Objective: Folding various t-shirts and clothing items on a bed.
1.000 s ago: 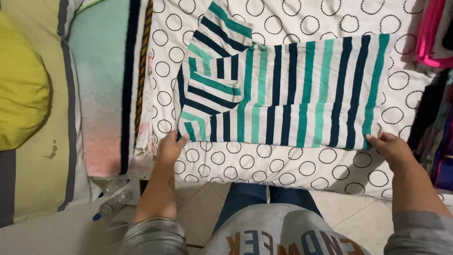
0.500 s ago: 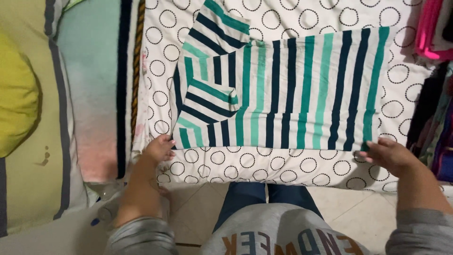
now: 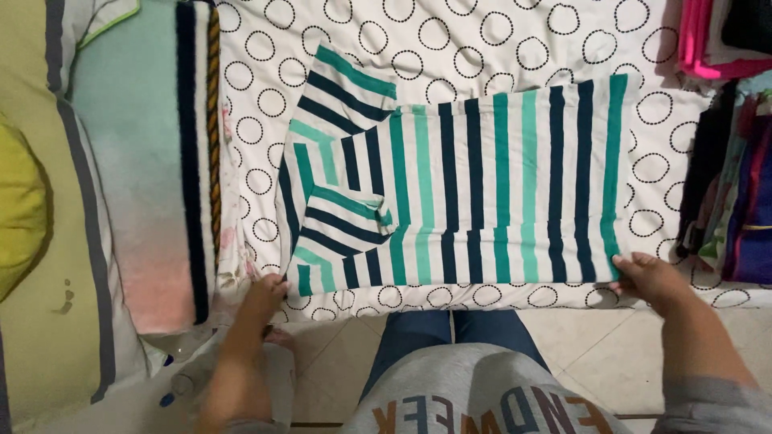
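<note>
Striped shirt (image 3: 474,189) in green, dark blue and white, lying folded and flat on a white sheet with black rings (image 3: 450,32), middle of the frame. Left hand (image 3: 265,293) pinching the lower left corner. Right hand (image 3: 647,277) gripping the lower right corner. Pile of clothes (image 3: 736,161) at the right edge, pillows (image 3: 48,225) far left.

Both hands have dragged the striped shirt (image 3: 474,193) toward the bed's near edge.
</note>
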